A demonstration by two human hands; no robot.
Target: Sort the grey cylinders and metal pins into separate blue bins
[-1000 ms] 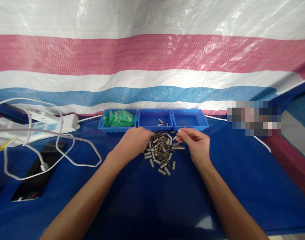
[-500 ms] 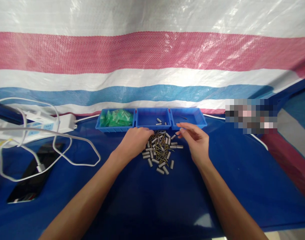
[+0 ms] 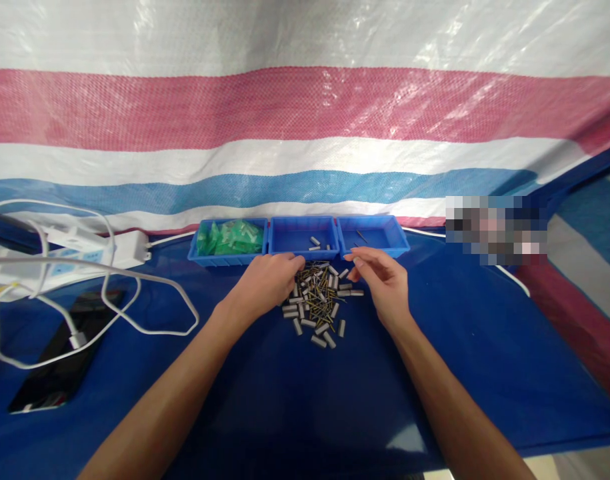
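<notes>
In the head view I am watching the left hand (image 3: 267,283) lying on the left edge of the pile of small parts (image 3: 319,303), its fingers curled down over the grey sleeves and brass pins; I cannot tell whether they are pinching anything. The right hand (image 3: 382,280) is hovering at the pile's right edge, fingers loosely apart and holding nothing I can see, its fingertips (image 3: 355,257) sitting just short of the near rim of the right bin (image 3: 385,239). The pile is lying on the blue table cloth (image 3: 305,400), just in front of the middle bin (image 3: 289,235), which is adjoining the left bin (image 3: 205,257) of green packets (image 3: 232,237). Bare cloth is running wide between the forearms toward me. Off to the left, the white cable (image 3: 197,323), power strip (image 3: 109,250) and phone (image 3: 45,383) are lying well apart from both hands
</notes>
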